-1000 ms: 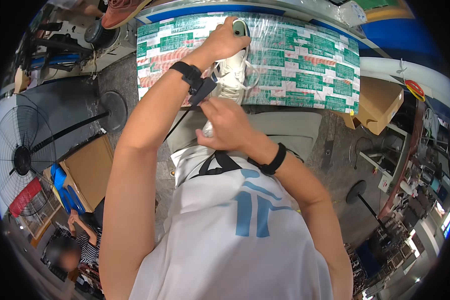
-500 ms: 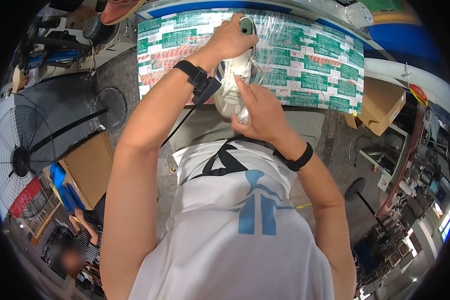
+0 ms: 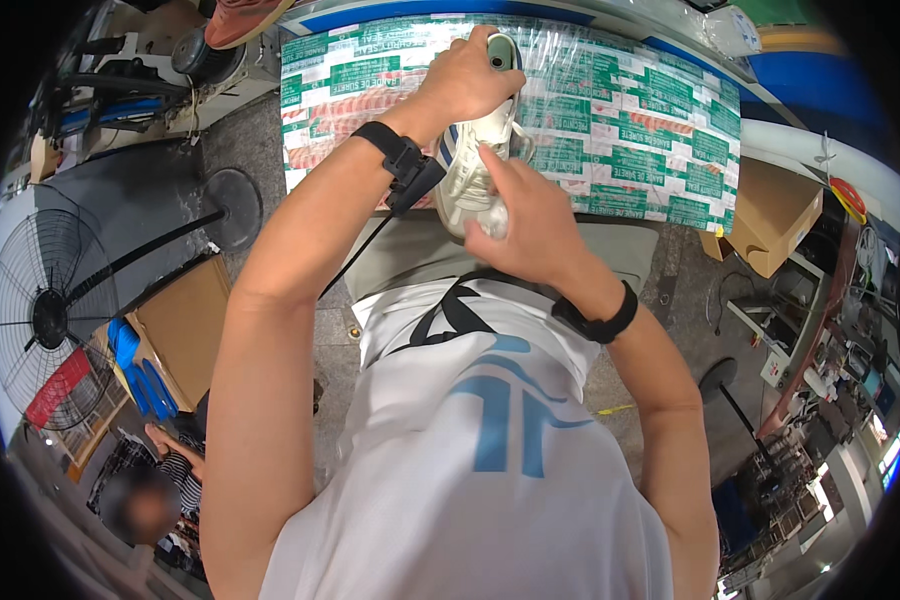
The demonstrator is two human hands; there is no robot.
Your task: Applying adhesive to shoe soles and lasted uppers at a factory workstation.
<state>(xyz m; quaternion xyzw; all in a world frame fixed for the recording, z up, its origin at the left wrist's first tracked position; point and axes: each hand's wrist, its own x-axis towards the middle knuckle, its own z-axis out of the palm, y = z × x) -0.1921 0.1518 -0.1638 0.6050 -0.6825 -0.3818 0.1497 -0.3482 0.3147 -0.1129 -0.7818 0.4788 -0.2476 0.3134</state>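
Observation:
A white lace-up sneaker [image 3: 462, 175] with dark stripes on its side lies with its toe toward me and its heel away. My left hand [image 3: 468, 78] is closed round the sneaker's heel end, beside the green insole. Over the toe, my right hand [image 3: 532, 218] presses a small crumpled white wad [image 3: 494, 212], perhaps cloth or paper, between thumb and fingers. Its index finger points along the laces; motion blurs the thumb a little. The sneaker rests on a table top [image 3: 650, 130] covered with green and white printed tape under clear film.
At the far left edge sits a reddish shoe [image 3: 242, 20]. An open cardboard box [image 3: 775, 215] stands right of the table. On the left are a large floor fan [image 3: 50, 318], a cardboard sheet [image 3: 185, 335] and blue gloves [image 3: 142, 375]. Another person [image 3: 175, 470] is at lower left.
My right hand has shifted slightly up and right over the toe with the white wad, now more on top of the sneaker. My left hand keeps its hold at the heel.

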